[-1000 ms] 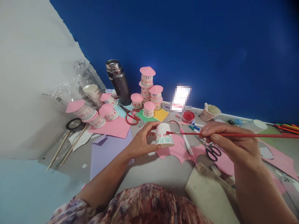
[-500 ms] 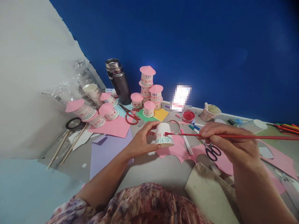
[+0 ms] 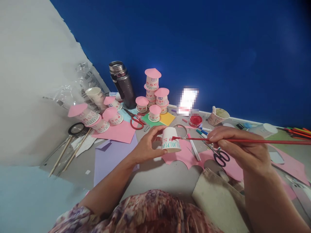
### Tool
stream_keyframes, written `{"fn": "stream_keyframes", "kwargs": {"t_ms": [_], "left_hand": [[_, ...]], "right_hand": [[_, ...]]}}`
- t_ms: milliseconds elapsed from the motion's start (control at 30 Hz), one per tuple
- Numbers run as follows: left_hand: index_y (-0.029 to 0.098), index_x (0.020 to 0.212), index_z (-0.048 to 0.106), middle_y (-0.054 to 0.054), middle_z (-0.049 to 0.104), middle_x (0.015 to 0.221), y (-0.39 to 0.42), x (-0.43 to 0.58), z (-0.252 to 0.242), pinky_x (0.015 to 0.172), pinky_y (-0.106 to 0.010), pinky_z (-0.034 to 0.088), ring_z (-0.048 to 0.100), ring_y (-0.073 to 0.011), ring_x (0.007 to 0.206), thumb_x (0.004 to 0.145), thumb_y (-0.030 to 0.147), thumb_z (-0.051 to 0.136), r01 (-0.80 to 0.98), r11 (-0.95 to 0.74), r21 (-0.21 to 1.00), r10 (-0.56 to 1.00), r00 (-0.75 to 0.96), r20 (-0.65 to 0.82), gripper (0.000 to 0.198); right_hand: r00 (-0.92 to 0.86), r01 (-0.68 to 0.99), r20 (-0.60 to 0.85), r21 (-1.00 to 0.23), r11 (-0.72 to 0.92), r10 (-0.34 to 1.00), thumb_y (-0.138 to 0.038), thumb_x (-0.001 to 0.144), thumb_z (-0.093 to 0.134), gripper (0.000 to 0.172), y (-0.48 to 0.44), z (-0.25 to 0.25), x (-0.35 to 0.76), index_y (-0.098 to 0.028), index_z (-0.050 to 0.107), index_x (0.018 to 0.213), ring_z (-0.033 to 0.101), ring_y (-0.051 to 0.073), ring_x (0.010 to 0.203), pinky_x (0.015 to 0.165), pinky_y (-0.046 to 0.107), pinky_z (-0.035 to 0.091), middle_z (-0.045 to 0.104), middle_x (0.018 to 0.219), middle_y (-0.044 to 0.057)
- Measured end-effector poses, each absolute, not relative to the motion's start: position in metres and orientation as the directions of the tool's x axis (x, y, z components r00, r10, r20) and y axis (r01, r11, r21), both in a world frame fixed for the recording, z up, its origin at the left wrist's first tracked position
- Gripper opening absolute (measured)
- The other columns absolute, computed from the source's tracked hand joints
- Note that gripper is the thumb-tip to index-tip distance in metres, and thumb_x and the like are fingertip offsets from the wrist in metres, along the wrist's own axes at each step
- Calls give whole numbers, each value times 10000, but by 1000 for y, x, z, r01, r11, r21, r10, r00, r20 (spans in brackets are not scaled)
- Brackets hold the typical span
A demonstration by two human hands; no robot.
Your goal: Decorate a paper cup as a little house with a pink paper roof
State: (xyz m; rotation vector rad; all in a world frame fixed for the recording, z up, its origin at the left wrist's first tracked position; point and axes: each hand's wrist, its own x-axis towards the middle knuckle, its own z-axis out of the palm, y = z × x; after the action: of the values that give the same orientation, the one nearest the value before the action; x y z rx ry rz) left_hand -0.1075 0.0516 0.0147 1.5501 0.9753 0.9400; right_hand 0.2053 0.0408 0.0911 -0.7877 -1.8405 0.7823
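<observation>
My left hand [image 3: 149, 145] grips a white paper cup [image 3: 170, 132], turned upside down, by its base and rim. Green grass-like strokes and small red marks run around the cup's lower side. In my right hand [image 3: 239, 149] is a thin red paintbrush [image 3: 247, 141], pinched between thumb and fingers. Its red-coated tip touches the cup's side or lies right in front of it. Behind the cup stands an open pot of red paint [image 3: 195, 121]. Decorated cups with pink cone roofs [image 3: 153, 79] are stacked at the back.
A dark flask [image 3: 124, 85] stands near the blue wall. Red-handled scissors [image 3: 136, 122], dark-handled scissors [image 3: 221, 158], a tape roll [image 3: 180, 130] and pink paper scraps [image 3: 184, 158] lie around. More roofed cups [image 3: 111, 115] sit left; a cloth [image 3: 216, 197] lies near my right arm.
The brush tip has shifted very slightly on the cup's side, and the view has moved a little. Both hands keep the same hold.
</observation>
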Motion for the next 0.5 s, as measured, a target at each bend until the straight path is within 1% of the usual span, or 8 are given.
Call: {"fn": "stream_keyframes", "kwargs": {"t_ms": [100, 200, 300, 500], "left_hand": [[308, 1455, 558, -116, 559, 1517, 51, -108, 13, 1170, -521, 486, 552, -351, 1425, 725, 261, 894, 102, -150, 983, 924, 369, 102, 805], [313, 1466, 552, -119, 555, 1532, 51, -109, 10, 1180, -529, 479, 545, -353, 1436, 737, 277, 897, 90, -147, 985, 922, 374, 103, 807], [318, 1473, 544, -116, 547, 1538, 52, -109, 8, 1198, -540, 460, 537, -355, 1443, 746, 263, 889, 66, -144, 987, 917, 383, 108, 806], [297, 1415, 528, -128, 533, 1514, 54, -106, 7, 1197, -551, 461, 523, -360, 1455, 761, 260, 882, -81, -94, 992, 907, 403, 119, 745]], "right_hand": [[-278, 192, 519, -795, 576, 808, -240, 991, 681, 160, 39, 90, 207, -284, 834, 1004, 748, 259, 909, 777, 398, 610, 808, 911, 59], [-263, 201, 514, -799, 567, 817, -256, 987, 692, 149, 37, 88, 209, -288, 837, 998, 747, 269, 922, 782, 413, 614, 810, 922, 62], [-263, 204, 510, -800, 564, 819, -247, 984, 699, 145, 38, 89, 211, -285, 838, 1004, 743, 261, 918, 766, 399, 607, 806, 939, 61], [-258, 161, 533, -799, 580, 806, -222, 990, 685, 164, 39, 93, 214, -289, 833, 1009, 718, 225, 845, 700, 360, 584, 795, 906, 43]]}}
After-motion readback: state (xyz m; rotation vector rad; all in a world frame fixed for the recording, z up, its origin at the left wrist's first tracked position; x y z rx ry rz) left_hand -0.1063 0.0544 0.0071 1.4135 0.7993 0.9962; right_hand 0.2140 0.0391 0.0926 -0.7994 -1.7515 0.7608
